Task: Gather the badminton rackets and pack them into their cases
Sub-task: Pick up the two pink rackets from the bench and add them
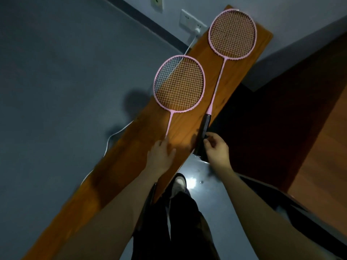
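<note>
Both bare forearms are reaching forward from the near edge of the view toward a narrow wooden desk (116, 162) that is running diagonally from near left to far right. The left hand (161, 156) is lying palm down on the wood with its fingers spread and nearly straight, covering the handle of the nearer pink racket (179, 84); whether its thumb is hooking under the handle cannot be told. That racket's thin shaft is emerging from under the fingertips, and its head is overhanging the desk's left edge a little, above the grey wall.

The right hand (216, 150) is curling its fingers and thumb around the black grip (203, 134) of the farther pink racket (232, 34). The butt of that grip is sticking out past the desk's right edge, over the shiny floor (202, 184). This racket's head is lying flat near the far end of the desk, well inside both edges.

A white cable (187, 48) is running from a wall socket (191, 20) down behind the desk's left side. Right of the desk, dark open space is separating it from another wooden surface (319, 166). Dark trousers (180, 222) and a shoe (179, 184) are showing below, between the arms.
</note>
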`<state>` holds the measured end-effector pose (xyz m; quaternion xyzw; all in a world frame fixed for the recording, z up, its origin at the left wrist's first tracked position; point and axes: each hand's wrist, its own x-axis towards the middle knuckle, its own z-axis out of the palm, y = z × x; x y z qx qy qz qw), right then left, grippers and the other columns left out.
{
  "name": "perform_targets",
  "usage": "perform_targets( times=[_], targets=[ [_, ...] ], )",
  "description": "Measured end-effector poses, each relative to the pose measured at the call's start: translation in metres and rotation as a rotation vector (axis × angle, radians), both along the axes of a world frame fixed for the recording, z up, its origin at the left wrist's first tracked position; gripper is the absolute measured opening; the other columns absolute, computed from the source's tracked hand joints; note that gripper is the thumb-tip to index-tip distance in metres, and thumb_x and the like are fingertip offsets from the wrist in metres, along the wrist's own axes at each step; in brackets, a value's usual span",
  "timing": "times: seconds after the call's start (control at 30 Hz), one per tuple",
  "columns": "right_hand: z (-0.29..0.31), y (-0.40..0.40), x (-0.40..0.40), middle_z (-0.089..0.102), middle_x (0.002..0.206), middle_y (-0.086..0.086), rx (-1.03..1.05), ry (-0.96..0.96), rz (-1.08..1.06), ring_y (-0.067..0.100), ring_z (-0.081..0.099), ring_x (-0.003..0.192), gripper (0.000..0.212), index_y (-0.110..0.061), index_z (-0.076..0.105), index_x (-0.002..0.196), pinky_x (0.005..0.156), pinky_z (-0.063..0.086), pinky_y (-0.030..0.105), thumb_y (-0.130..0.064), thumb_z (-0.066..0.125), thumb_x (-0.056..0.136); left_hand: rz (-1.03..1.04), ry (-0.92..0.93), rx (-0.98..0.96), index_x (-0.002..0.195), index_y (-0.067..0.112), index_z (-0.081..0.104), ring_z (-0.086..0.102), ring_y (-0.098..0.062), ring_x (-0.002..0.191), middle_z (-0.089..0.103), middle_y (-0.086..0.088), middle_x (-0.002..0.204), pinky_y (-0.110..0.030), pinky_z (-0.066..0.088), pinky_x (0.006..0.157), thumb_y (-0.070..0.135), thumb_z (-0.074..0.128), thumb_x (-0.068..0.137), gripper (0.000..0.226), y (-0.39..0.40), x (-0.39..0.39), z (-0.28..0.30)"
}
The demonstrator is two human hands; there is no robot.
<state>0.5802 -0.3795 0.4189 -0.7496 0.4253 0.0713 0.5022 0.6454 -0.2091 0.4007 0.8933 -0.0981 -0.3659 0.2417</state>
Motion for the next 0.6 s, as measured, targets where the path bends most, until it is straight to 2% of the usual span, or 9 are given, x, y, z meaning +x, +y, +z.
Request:
perform_targets(
  times=[0.07,0.13,0.27,0.33,0.43,0.53,0.6],
  targets=[
    [-0.019,0.000,0.010,0.057,0.121,0.006,-0.029,0.009,-0.030,0.020,0.058,0.108,0.034,-0.016,0.051,0.129,0.089,0.052,0.033,-0.016,0.051,0.095,0.023,-0.011,-0.011,0.143,0.023,0.025,0.046,-0.028,0.119,0.039,-0.013,0.135,-0.045,0.041,0.100,0.035,0.053,0.091,0.060,-0.003,0.008,-0.019],
    [-0.031,0.001,0.016,0.052,0.122,0.005,-0.078,0.004,-0.047,0.019,0.055,0.108,0.041,-0.017,0.045,0.134,0.090,0.051,0.035,-0.020,0.053,0.094,0.042,-0.061,-0.032,0.143,0.025,0.027,0.052,-0.026,0.109,0.042,-0.012,0.130,-0.037,0.047,0.091,0.025,0.057,0.090,0.061,-0.005,0.014,-0.032],
    [-0.047,-0.005,0.024,0.039,0.133,0.004,-0.179,0.012,-0.079,0.017,0.047,0.114,0.060,-0.020,0.034,0.142,0.089,0.045,0.029,-0.034,0.059,0.089,0.079,-0.101,-0.155,0.142,0.027,0.033,0.051,-0.012,0.090,0.049,-0.009,0.113,-0.018,0.041,0.077,0.011,0.050,0.093,0.054,-0.006,0.020,-0.043],
    [-0.055,-0.010,0.028,0.037,0.138,0.003,-0.172,0.027,-0.106,0.020,0.046,0.121,0.071,-0.026,0.029,0.144,0.090,0.046,0.035,-0.044,0.063,0.084,0.138,-0.125,-0.246,0.137,0.025,0.041,0.049,-0.009,0.085,0.050,-0.006,0.105,-0.010,0.038,0.072,0.010,0.051,0.092,0.049,-0.006,0.023,-0.042],
    [-0.063,-0.016,0.040,0.040,0.141,0.002,-0.205,0.090,-0.074,0.025,0.047,0.122,0.083,-0.033,0.022,0.144,0.089,0.049,0.044,-0.057,0.066,0.077,0.258,-0.159,-0.359,0.128,0.019,0.053,0.053,-0.005,0.085,0.054,-0.002,0.102,-0.007,0.042,0.069,0.008,0.056,0.089,0.041,-0.013,0.032,-0.036],
    [-0.067,-0.017,0.048,0.043,0.139,0.004,-0.255,0.141,-0.037,0.027,0.050,0.120,0.081,-0.030,0.023,0.145,0.087,0.049,0.044,-0.053,0.065,0.080,0.329,-0.134,-0.410,0.124,0.013,0.057,0.054,0.003,0.085,0.057,0.001,0.101,0.003,0.039,0.072,0.005,0.058,0.087,0.037,-0.020,0.041,-0.027],
    [-0.066,-0.018,0.049,0.046,0.136,0.005,-0.253,0.145,-0.054,0.028,0.050,0.121,0.073,-0.027,0.027,0.145,0.089,0.048,0.045,-0.044,0.064,0.084,0.335,-0.131,-0.417,0.123,0.013,0.057,0.054,0.003,0.083,0.057,0.003,0.098,0.002,0.040,0.072,0.005,0.058,0.088,0.037,-0.022,0.045,-0.021]
  ],
)
